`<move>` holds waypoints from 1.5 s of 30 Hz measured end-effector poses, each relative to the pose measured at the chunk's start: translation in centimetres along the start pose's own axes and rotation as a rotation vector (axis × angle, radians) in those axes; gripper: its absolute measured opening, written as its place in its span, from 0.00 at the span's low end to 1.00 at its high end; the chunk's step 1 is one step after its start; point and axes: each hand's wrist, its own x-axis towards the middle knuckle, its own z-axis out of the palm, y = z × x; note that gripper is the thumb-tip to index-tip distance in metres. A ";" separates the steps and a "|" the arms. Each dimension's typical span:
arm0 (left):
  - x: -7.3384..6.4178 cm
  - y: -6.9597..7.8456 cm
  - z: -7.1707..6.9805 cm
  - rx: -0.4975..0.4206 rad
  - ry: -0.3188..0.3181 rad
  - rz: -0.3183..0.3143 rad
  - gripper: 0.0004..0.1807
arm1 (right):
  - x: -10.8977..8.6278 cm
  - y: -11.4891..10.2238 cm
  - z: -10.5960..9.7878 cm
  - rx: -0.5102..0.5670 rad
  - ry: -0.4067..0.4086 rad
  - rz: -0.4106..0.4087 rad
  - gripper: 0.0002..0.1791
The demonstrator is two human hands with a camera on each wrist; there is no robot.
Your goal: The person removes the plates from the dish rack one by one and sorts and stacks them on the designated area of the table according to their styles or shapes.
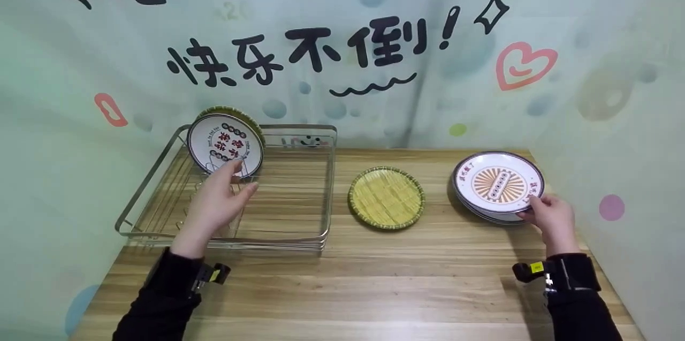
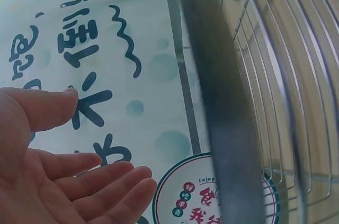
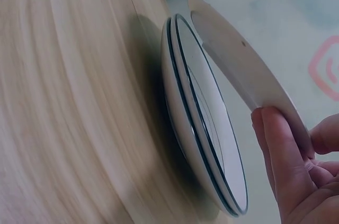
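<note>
Fingers [image 3: 280, 134] and thumb of the right hand [image 1: 554, 218] are clamped on the near right edge of a plate [image 1: 500, 183], fingertips against its underside in the right wrist view, thumb on the other side. The plate is held at a tilt over a stack [image 3: 204, 123] of two more plates on the counter [image 1: 406, 293], its near side well clear of them; whether its far edge touches the stack I cannot tell. The right forearm reaches forward from the bottom edge, leaning slightly inward.

Left of the stack, a woven disc [image 1: 386, 198] lies flat on the counter. Beyond it is the wire rack [image 1: 305, 127], where a white plate [image 1: 222, 143] stands on edge near the back left, with a green rim [image 1: 249, 119] showing behind it.

The left hand [image 1: 217, 204] is over the rack, in front of that white plate, holding nothing. Its fingers are extended, the thumb well apart from them; the forearm angles forward and inward.

Both arms wear black sleeves [image 1: 583, 314] and wrist cameras [image 1: 530, 271]. Behind the counter hangs a pale cloth [image 1: 364, 111] with black lettering and pink hearts.
</note>
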 end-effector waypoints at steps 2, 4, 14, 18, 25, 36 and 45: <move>0.2 0.0 -0.3 0.008 0.006 0.001 0.36 | 0.1 0.1 -0.2 0.009 -0.006 0.019 0.14; 0.3 -0.1 -0.5 0.019 0.013 0.003 0.36 | 0.2 0.3 -0.4 0.001 -0.010 0.035 0.14; 1.5 0.2 -1.9 0.045 0.033 0.015 0.36 | 0.8 1.1 -0.9 -0.013 -0.030 0.080 0.22; 2.2 0.2 -2.3 0.059 0.050 0.031 0.35 | 0.8 1.3 -1.0 -0.026 -0.040 0.104 0.28; 3.7 0.1 -2.8 0.111 0.064 0.006 0.36 | 0.7 1.3 -1.1 0.018 -0.028 0.160 0.29; 5.2 -0.3 -3.4 0.173 0.061 -0.054 0.35 | 0.8 1.6 -1.3 -0.005 -0.076 0.190 0.35; 6.1 -0.5 -3.4 0.182 0.066 -0.079 0.35 | 0.6 1.2 -1.7 -0.183 -0.121 0.135 0.35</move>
